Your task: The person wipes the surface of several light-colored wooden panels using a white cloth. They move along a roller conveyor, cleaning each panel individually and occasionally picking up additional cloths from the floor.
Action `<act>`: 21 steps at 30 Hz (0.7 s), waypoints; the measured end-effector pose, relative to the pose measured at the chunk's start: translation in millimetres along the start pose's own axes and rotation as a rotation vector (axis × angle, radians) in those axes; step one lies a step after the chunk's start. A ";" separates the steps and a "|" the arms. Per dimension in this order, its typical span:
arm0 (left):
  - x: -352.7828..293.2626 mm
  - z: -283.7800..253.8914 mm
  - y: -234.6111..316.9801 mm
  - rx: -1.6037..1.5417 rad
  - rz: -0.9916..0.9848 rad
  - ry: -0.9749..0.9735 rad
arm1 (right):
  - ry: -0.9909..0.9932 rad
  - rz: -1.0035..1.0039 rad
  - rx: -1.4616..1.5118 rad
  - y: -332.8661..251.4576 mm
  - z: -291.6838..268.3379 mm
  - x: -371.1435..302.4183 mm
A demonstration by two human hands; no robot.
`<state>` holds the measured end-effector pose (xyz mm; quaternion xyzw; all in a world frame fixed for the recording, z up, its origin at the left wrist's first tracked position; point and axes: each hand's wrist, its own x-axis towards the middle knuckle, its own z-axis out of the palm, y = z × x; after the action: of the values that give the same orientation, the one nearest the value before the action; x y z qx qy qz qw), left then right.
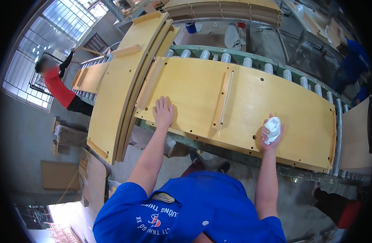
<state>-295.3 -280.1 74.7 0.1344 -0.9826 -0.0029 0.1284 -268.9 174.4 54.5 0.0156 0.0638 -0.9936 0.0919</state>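
Wiping in hand, by the look of it. Left hand [163, 112] spread flat, fingers apart, palm pressed on the long curved yellow wooden panel [250, 97] near its near-left corner, steadying it. Right hand [271, 135] closed around a crumpled white cloth [272, 128], pressed onto the same panel close to its near edge, toward the right end. Panel lying across a green roller conveyor [250, 61], grey rollers showing beyond its far edge and at its right end. Raised wooden batten [222, 99] running across the panel's middle, another at the left end. Stack of similar curved yellow panels [125, 81] leaning just beside the left end. Person in a red top [58, 87] standing well apart at far left. Next stroke likely calls for firm bracing on the left and a sweep of the cloth along the near edge, clear of the batten and small drilled holes.
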 end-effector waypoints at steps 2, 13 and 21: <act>-2.4 1.4 3.4 -0.029 0.000 0.020 | 0.001 -0.002 -0.003 -2.0 0.3 -3.4; -4.2 -7.3 1.6 -0.081 -0.011 0.087 | 0.026 -0.021 -0.016 -0.2 2.7 -0.1; -3.5 -7.5 4.5 -0.101 -0.020 0.106 | 0.012 -0.022 -0.006 -1.9 1.0 0.0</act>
<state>-291.3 -274.6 81.3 0.1374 -0.9716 -0.0467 0.1868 -269.2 176.1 55.7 0.0206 0.0674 -0.9942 0.0807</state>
